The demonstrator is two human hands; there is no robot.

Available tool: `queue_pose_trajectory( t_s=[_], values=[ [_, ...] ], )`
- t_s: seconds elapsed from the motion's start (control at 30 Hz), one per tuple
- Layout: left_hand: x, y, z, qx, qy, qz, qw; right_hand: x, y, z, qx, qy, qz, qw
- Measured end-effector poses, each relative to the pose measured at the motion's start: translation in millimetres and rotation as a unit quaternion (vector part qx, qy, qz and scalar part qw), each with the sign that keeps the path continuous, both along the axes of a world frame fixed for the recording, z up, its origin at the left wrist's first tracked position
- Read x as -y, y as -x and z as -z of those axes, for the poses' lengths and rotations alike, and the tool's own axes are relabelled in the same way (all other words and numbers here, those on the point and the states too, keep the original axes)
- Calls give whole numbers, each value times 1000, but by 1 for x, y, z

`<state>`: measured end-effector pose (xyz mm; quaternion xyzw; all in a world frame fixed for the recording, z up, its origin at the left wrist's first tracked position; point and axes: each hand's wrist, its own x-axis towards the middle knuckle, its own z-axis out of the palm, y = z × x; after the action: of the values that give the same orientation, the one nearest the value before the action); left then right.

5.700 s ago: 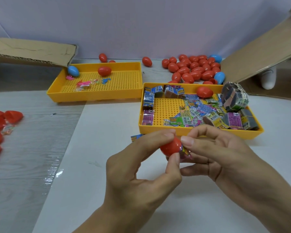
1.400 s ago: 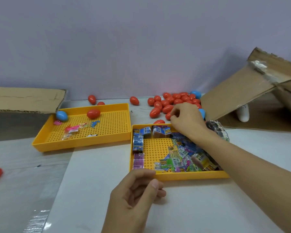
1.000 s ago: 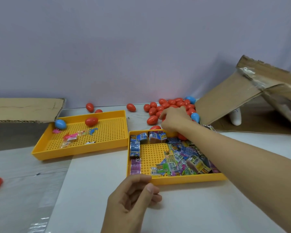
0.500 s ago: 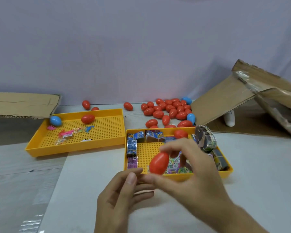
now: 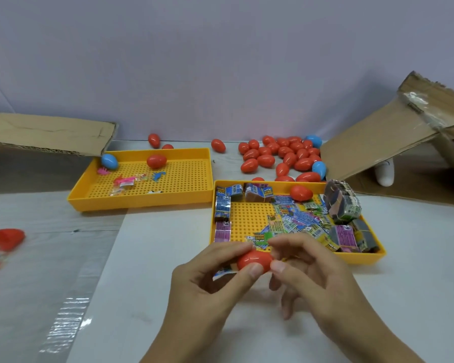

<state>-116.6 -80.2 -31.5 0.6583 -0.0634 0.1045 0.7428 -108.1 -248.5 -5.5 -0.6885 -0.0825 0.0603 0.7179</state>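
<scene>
A red plastic egg is held low in the middle, just in front of the right yellow tray. My left hand pinches it between thumb and fingers from the left. My right hand pinches its right end with thumb and forefinger. A small printed paper slip shows under my left fingers. The right tray holds several printed paper slips and folded little boxes, plus one red egg.
A second yellow tray at the left holds a blue egg, a red egg and small toys. A pile of red and blue eggs lies behind. Cardboard flaps flank both sides. Red egg halves lie far left.
My right hand reached to the egg pile behind the tray, took a red egg and brought it back. Both hands now hold that egg in front of the right tray.
</scene>
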Motion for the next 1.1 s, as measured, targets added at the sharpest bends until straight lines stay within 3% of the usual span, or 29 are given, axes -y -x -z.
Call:
queue_pose_trajectory(
  t_s=[0.43,0.7,0.83,1.1],
  values=[
    [2,3,0,-22,16,33,999,7,-2,-4,-44,6,-22,999],
    [1,6,0,-52,34,25,998,11,-2,-5,1,7,-29,1000],
    [0,8,-1,-28,6,17,999,14,-1,-4,40,44,-36,998],
    [1,7,-1,-43,46,26,998,14,2,-2,95,120,-31,988]
  ],
)
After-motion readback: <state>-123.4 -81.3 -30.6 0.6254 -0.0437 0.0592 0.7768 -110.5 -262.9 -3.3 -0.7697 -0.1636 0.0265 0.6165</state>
